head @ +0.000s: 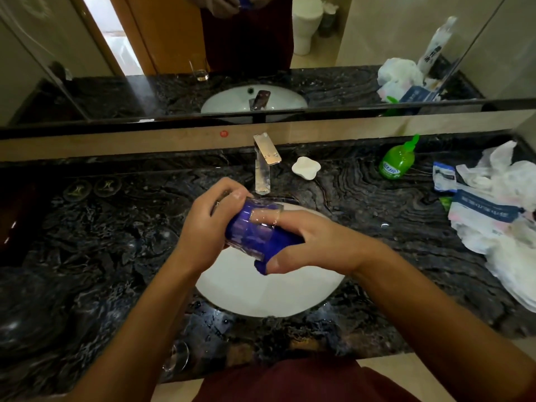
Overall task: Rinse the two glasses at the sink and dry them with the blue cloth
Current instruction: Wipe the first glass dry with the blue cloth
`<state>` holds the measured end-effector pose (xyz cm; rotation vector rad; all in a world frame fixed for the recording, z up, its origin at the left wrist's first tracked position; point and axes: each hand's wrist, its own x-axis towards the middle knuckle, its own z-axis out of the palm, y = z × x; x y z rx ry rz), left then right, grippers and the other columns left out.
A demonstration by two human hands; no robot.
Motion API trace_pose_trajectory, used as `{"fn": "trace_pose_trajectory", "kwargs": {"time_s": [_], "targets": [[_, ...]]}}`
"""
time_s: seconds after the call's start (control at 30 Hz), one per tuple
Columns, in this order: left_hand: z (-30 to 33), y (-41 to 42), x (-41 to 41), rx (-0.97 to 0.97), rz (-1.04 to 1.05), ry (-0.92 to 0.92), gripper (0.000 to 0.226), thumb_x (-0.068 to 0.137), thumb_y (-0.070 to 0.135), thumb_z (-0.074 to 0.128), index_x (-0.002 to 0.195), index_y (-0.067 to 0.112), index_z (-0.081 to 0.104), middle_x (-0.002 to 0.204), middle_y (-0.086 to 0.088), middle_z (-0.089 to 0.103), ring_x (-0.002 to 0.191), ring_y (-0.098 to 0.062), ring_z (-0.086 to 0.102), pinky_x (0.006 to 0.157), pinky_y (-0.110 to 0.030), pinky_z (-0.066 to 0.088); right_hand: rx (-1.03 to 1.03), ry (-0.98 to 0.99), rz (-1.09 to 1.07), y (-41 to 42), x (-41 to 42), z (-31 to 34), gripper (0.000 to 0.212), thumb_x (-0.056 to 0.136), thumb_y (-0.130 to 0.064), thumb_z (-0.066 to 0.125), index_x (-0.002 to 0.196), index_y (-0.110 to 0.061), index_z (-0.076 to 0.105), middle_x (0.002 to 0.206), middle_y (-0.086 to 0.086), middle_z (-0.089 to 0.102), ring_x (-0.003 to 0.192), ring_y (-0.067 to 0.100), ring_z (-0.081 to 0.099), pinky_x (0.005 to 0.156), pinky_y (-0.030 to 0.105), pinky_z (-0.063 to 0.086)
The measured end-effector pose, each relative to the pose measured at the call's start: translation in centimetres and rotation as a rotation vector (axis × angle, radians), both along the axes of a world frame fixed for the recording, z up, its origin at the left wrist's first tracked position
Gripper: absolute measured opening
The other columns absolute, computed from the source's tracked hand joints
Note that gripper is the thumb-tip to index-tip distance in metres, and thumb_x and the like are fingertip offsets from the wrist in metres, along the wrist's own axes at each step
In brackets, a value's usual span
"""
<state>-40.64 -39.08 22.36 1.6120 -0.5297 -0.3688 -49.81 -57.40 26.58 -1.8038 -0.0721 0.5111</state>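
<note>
Left hand: the left hand grips a clear glass from its left side, fingers curled over the far end and thumb across the top, holding it tilted on its side above the sink
Right hand: the right hand pinches the blue cloth, thumb under the bunched tail and at least one finger pushed into the mouth of the glass with the cloth
Blue cloth: stuffed inside the held glass so the glass looks blue through its wall; a loose end hangs out of the mouth toward the right hand
Second glass: another glass stands on the dark marble counter at the near edge, left of the sink bowl and well apart from the hands
Tap: a chrome tap rises behind the sink, its spout just beyond the held glass; whether water runs cannot be told
Counter right side: a white soap dish beside the tap, a green bottle further right, and crumpled white plastic bags with a blue-and-white packet at the far right
Mirror: the mirror above shows the counter and sink reflected
</note>
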Motion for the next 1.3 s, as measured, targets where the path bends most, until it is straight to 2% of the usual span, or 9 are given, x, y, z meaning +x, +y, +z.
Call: {"fn": "trace_pose_trajectory", "kwargs": {"time_s": [0.17,0.3,0.43,0.57,0.8,0.93,1.03,1.17,1.3], "targets": [[0.1,-0.3,0.5,0.023,-0.094,0.044,0.041,0.091,0.051,0.05,0.1,0.014,0.065,0.085,-0.009,0.065,0.067,-0.016,0.064,0.051,-0.025,0.051,-0.143,-0.109,-0.005,-0.1,-0.3,0.2,0.063,0.077,-0.008,0.082,0.136,-0.017,0.059,0.113,0.007,0.065,0.091,0.026,0.066,0.078,0.045,0.058],[-0.3,-1.0,0.2,0.097,-0.104,0.262,0.048,0.084,0.059,0.053,0.097,0.014,0.064,0.08,-0.01,0.062,0.063,-0.02,0.061,0.047,-0.027,0.044,-0.713,-0.496,0.18,-0.4,-0.8,1.1,0.038,0.082,-0.013,0.069,0.118,-0.023,0.063,0.094,-0.001,0.066,0.079,0.024,0.059,0.07,0.038,0.049],[-0.5,-0.3,1.1,-0.009,-0.218,0.596,0.042,0.096,0.051,0.054,0.094,0.011,0.067,0.06,-0.003,0.05,0.043,-0.014,0.041,0.043,-0.023,0.018,-0.823,-0.65,0.279,-0.9,-2.4,1.9,0.052,0.08,-0.007,0.063,0.129,-0.025,0.066,0.129,-0.002,0.07,0.119,0.028,0.066,0.084,0.045,0.059],[-0.4,-0.3,1.0,0.008,-0.163,0.695,0.044,0.092,0.057,0.057,0.095,0.016,0.072,0.073,-0.012,0.052,0.059,-0.026,0.042,0.065,-0.039,0.008,-0.873,-0.634,0.325,-0.5,-2.7,1.1,0.076,0.091,-0.047,0.069,0.155,-0.023,0.037,0.165,-0.005,0.036,0.146,0.018,0.042,0.106,0.038,0.051],[-0.2,-2.0,-0.8,0.102,0.091,0.637,0.04,0.094,0.054,0.061,0.071,0.023,0.072,0.058,0.002,0.065,0.045,-0.01,0.06,0.038,-0.019,0.041,-0.93,-0.589,0.293,0.7,-0.8,-0.7,0.062,0.085,-0.042,0.068,0.141,-0.025,0.047,0.136,-0.004,0.058,0.117,0.023,0.056,0.087,0.043,0.055],[0.3,-1.5,-1.1,0.086,0.061,0.293,0.046,0.093,0.056,0.048,0.087,0.014,0.065,0.065,0.002,0.063,0.055,-0.012,0.059,0.044,-0.021,0.044,-0.542,-0.423,0.129,0.7,-0.1,-0.5,0.044,0.078,-0.028,0.071,0.119,-0.021,0.058,0.098,-0.003,0.062,0.077,0.014,0.058,0.067,0.033,0.049],[0.3,-0.9,-1.1,-0.012,0.068,-0.072,0.038,0.096,0.048,0.043,0.094,0.018,0.067,0.085,-0.001,0.068,0.072,-0.019,0.066,0.057,-0.027,0.053,0.21,-0.01,-0.135,0.9,-0.6,-0.5,0.05,0.066,-0.011,0.077,0.114,-0.008,0.064,0.087,0.002,0.07,0.069,0.013,0.065,0.059,0.025,0.051],[0.3,-0.6,-1.5,-0.096,0.103,-0.324,0.027,0.099,0.038,0.04,0.102,0.027,0.065,0.094,0.003,0.068,0.078,-0.023,0.067,0.064,-0.037,0.053,1.013,0.275,-0.43,2.0,-1.7,-1.0,0.088,0.063,-0.021,0.067,0.138,0.022,0.044,0.12,0.028,0.064,0.106,0.037,0.061,0.088,0.039,0.057],[0.2,-0.6,-2.1,-0.136,0.096,-0.456,0.033,0.105,0.044,0.039,0.114,0.022,0.062,0.095,0.01,0.067,0.081,-0.007,0.064,0.071,-0.023,0.051,1.231,0.292,-0.472,2.3,-3.1,-1.0,0.074,0.089,-0.037,0.046,0.142,0.015,0.049,0.147,0.032,0.053,0.128,0.042,0.053,0.098,0.046,0.054]]}}
